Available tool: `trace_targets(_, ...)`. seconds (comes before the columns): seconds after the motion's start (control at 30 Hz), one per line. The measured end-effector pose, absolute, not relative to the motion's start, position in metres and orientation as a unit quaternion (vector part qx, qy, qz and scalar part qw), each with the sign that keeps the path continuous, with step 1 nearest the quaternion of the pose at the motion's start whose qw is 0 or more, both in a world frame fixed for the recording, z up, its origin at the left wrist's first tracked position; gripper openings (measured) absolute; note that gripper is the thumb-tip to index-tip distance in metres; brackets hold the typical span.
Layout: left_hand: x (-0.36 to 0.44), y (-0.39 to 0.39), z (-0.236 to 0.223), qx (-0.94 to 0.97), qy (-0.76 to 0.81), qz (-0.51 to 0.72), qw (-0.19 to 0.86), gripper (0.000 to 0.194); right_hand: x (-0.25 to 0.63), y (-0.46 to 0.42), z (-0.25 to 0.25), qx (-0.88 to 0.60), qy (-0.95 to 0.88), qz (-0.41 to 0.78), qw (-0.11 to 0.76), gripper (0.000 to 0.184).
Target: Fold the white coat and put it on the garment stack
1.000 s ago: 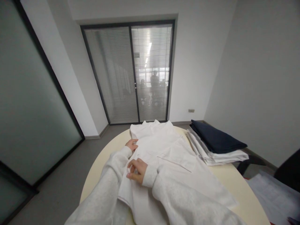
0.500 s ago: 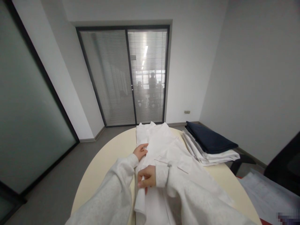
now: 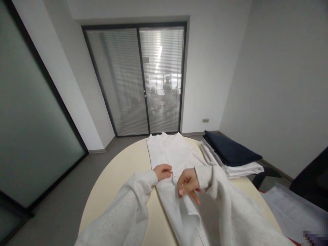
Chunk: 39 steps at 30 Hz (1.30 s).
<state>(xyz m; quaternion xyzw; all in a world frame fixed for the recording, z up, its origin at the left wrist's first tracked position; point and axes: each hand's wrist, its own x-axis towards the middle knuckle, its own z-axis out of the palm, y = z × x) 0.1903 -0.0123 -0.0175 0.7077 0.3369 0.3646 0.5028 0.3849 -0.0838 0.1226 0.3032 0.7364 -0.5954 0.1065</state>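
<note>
"White is being seen right down the middle of that round table [image 3: 120, 174]. What is being laid out there?"

"A white shirt [image 3: 164, 150] is being laid out. Its collar end is being pointed at the glass doors [image 3: 164, 109], and its low end is being cut off by the bottom of the view."

"How is the left hand [image 3: 163, 172] being used?"

"It is being rested on top of the white shirt, by the left edge, with its fingers laid out long and side by side."

"And the right hand [image 3: 188, 181]?"

"That one is being held just beside the left hand, over a loose fold [image 3: 179, 212] of the white shirt. Its thumb and pointing finger are being curled close, and other fingers are being poked out below. Maybe some cloth is being pinched, but the tips are being partly hidden, so it cannot be told for sure."

"What is being worn on the arms?"

"Light grey sleeves [image 3: 123, 205] are being worn."

"What is being stacked on the right?"

"Some dark blue cloth [image 3: 230, 149] is being held up by folded white cloths [image 3: 246, 169], near the white shirt. Past the table, part of a black chair [image 3: 315, 181] is being shown, with a pale sheet [image 3: 294, 208] beside it."
</note>
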Motion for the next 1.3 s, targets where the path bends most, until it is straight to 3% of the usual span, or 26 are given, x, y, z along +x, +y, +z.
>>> trace_targets(0.1, 0.19, -0.016, -0.014, 0.772, 0.323, 0.329, 0.438, 0.031, 0.38, -0.079, 0.119, 0.436, 0.787, -0.437, 0.014, 0.042)
trace_targets(0.17, 0.186, -0.014, -0.007, 0.79, 0.326, 0.316, 0.412, 0.022, 0.37, -0.073, 0.107, 0.474, 0.831, -0.289, -0.029, 0.037)
trace_targets(0.23, 0.179, -0.009, 0.0, 0.776, 0.363, 0.352, 0.376, 0.018, 0.359, -0.064, 0.087, 0.453, 0.869, -0.198, -0.018, 0.028)
trace_targets(0.33, 0.167, 0.001, 0.003, 0.761, 0.43, 0.409, 0.26, 0.022, 0.349, -0.054, 0.057, 0.413, 0.889, -0.195, 0.033, 0.025)
trace_targets(0.43, 0.16, 0.004, -0.005, 0.807, 0.485, 0.298, 0.154, 0.037, 0.347, -0.051, 0.039, 0.464, 0.874, -0.142, 0.013, 0.031)
trace_targets(0.57, 0.162, -0.002, -0.018, 0.835, 0.537, 0.079, 0.092, 0.055, 0.345, -0.059, 0.037, 0.486, 0.868, -0.102, 0.012, 0.041)
trace_targets(0.73, 0.151, 0.001, -0.014, 0.834, 0.544, -0.018, 0.084, 0.058, 0.339, -0.074, 0.043, 0.488, 0.861, -0.13, 0.059, 0.053)
trace_targets(0.93, 0.122, 0.012, -0.004, 0.794, 0.602, -0.049, 0.07, 0.056, 0.333, -0.085, 0.046, 0.399, 0.886, -0.209, 0.108, 0.085)
trace_targets(1.13, 0.117, 0.011, 0.005, 0.777, 0.616, -0.073, 0.102, 0.058, 0.321, -0.093, 0.04, 0.405, 0.89, -0.188, 0.091, 0.085)
trace_targets(1.3, 0.103, 0.008, 0.021, 0.806, 0.554, 0.011, 0.209, 0.071, 0.318, -0.097, 0.036, 0.424, 0.886, -0.166, 0.087, 0.083)
